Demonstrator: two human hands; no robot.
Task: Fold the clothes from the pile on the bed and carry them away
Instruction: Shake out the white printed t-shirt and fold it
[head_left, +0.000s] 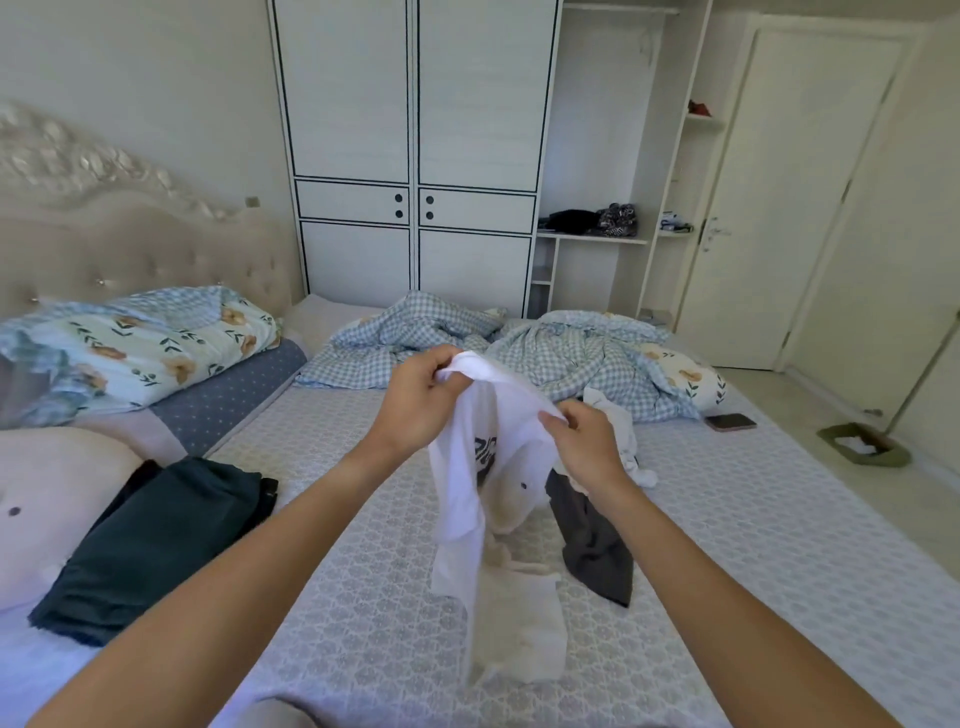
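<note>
A white T-shirt (480, 478) with a dark print hangs above the bed, held up at its top edge. My left hand (423, 402) grips the upper left part of the cloth. My right hand (587, 447) pinches the edge further right and lower. Below the shirt lies the rest of the pile: a cream garment (519, 618), a dark grey garment (592, 540) and a white piece (618, 431) behind my right hand. A folded dark teal garment (150, 540) lies at the left on the patterned bed (753, 545).
A crumpled blue checked duvet (545, 348) lies at the far side of the bed, pillows (140, 343) at the left. A phone (730, 422) rests near the right bed edge. Behind stand a white wardrobe (415, 156) and open shelves (597, 228); a door (789, 208) at the right.
</note>
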